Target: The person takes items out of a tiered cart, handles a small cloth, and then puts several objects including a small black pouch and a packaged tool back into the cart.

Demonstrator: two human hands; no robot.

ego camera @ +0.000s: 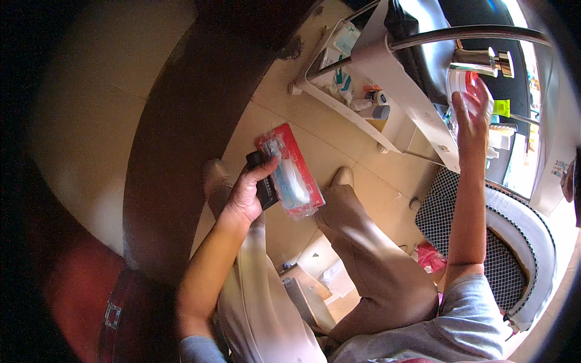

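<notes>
My left hand holds a red-backed blister pack with a white and blue item under clear plastic, together with a black bottle with a dark cap. Both are above my lap, between my knees. My right hand reaches out to the upper right, its fingers around a clear and red round container on the top tier of a white trolley. Beside that hand are a shiny metal cylinder and a lime-green tube. Part of the container is hidden by my fingers.
The white trolley has a metal rail and a lower tier with a grey-capped bottle and other small items. A black bag lies on its top. Below it stands a cushioned, patterned seat. A dark curved furniture edge is at left.
</notes>
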